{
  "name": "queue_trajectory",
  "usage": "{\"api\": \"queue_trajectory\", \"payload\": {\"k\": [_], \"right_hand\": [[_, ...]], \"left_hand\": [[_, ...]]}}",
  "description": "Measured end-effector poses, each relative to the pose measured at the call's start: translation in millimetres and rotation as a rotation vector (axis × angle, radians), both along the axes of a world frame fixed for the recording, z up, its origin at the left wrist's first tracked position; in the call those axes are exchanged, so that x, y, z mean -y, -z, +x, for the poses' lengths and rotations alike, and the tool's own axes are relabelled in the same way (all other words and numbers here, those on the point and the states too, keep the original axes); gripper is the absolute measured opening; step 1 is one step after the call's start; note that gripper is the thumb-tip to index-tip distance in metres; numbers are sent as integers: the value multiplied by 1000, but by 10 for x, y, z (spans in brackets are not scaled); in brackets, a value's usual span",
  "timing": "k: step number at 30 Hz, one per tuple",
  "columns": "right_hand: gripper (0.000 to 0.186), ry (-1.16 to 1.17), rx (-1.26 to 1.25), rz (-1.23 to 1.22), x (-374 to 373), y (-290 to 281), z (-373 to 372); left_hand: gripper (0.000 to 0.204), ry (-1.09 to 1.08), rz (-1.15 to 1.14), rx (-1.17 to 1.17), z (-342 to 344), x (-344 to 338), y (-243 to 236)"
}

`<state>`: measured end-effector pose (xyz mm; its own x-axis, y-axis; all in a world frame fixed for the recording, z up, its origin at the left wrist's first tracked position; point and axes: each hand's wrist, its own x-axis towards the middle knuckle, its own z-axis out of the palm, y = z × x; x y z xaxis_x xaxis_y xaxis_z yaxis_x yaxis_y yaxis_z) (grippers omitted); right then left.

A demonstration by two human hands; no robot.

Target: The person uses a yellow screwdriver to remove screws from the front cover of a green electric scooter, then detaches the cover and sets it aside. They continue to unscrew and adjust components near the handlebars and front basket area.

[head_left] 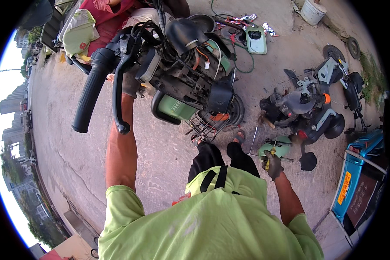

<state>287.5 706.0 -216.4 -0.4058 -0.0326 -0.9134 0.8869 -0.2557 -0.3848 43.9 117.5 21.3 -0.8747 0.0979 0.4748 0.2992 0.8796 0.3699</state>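
Observation:
A partly stripped electric scooter [190,73] stands before me, its wires and inner frame bared. My left arm reaches up beside its black handlebar grip [93,89] and brake lever [118,93]. My left hand [131,83], in a dark glove, is at the scooter's front behind that lever, which hides most of its fingers. Out to the right, my gloved right hand [274,168] is closed around a yellow-handled screwdriver [268,163]. Below that hand lies a green body panel [282,148]. Green trim with a black edge [173,107] is still on the scooter.
Someone in red [106,30] is just beyond the handlebar. A second dismantled scooter [307,104] stands to the right. A thin metal rod [253,141] is near my feet. Farther off are a light green panel [256,40], a white bucket [312,12] and a blue vehicle [355,173].

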Motion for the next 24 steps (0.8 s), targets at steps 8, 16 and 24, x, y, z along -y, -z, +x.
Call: {"api": "queue_trajectory", "payload": {"k": [8,16,24], "right_hand": [[24,-130,-231,156,297,-328,-177],[32,-597,-391,244,1631,-1577,-178],[60,-921,-648,265,3945,-2273,-209]], "left_hand": [[32,-171,-24,220,155,309,-69],[40,-68,1136,233,1081,314,-48],[46,298,965,891,2126,787,735]]}}
